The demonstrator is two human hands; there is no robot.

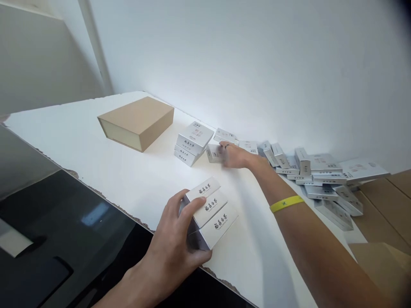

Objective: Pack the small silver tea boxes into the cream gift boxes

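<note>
My left hand (178, 239) is closed round a stack of three small white boxes (214, 216) with black characters on their sides, near the table's front edge. My right hand (236, 156), a ring on one finger and a yellow band (285, 203) on the wrist, reaches far across the white table (96, 145). Its fingers close on a single small white box (214, 153). Just left of that box stands another stack of three white boxes (192, 143).
A flat brown cardboard box (136, 122) lies at the back left. Several white boxes (321, 175) lie jumbled along the wall at the right. Brown cartons (382, 201) stand past the table's right end. A dark glossy surface (54, 231) adjoins the chipped front edge.
</note>
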